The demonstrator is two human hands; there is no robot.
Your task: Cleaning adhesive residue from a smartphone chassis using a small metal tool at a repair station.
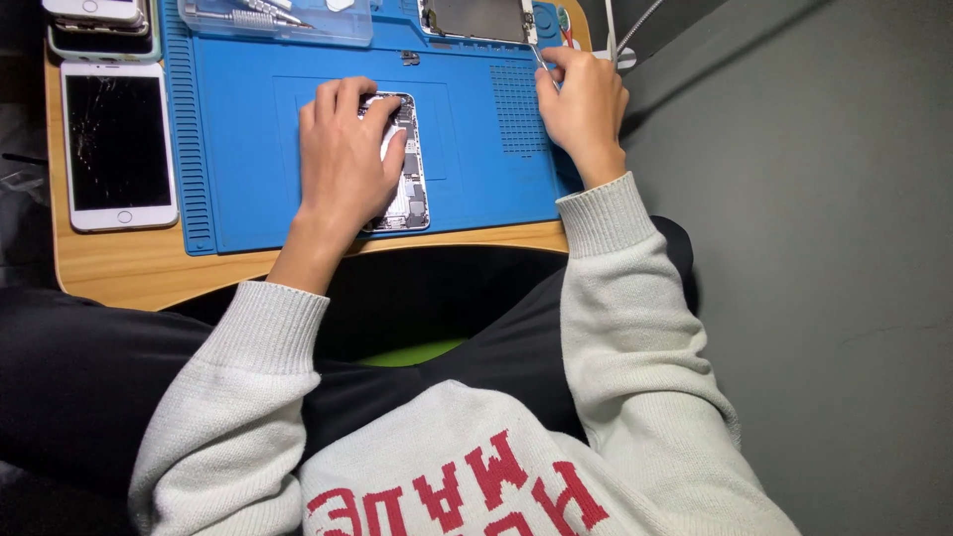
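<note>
The person sits with a small light wooden lap table (139, 273) across their knees, and most of its top is covered by a blue silicone repair mat (248, 129) with ridged edges. Near the middle of the mat lies an opened white smartphone body (409, 189), back down, its circuit board and metal parts showing. The left hand (342, 159) lies flat over it, fingers spread and pressed on the upper half, holding it steady against the mat rather than gripping it.

The right hand (584, 99) is up at the mat's far right corner, fingers pinched narrow around a thin metal tool (537, 55), likely tweezers, whose tip points toward a detached phone screen panel (478, 20) lying at the mat's far edge.

Along the far edge toward the left sits a clear plastic tray of small tools (278, 20). On the bare wood at the table's left edge rests a white smartphone with a cracked dark screen (117, 144), and beyond it, at the far left corner, a stack of further phones (99, 25)
</note>
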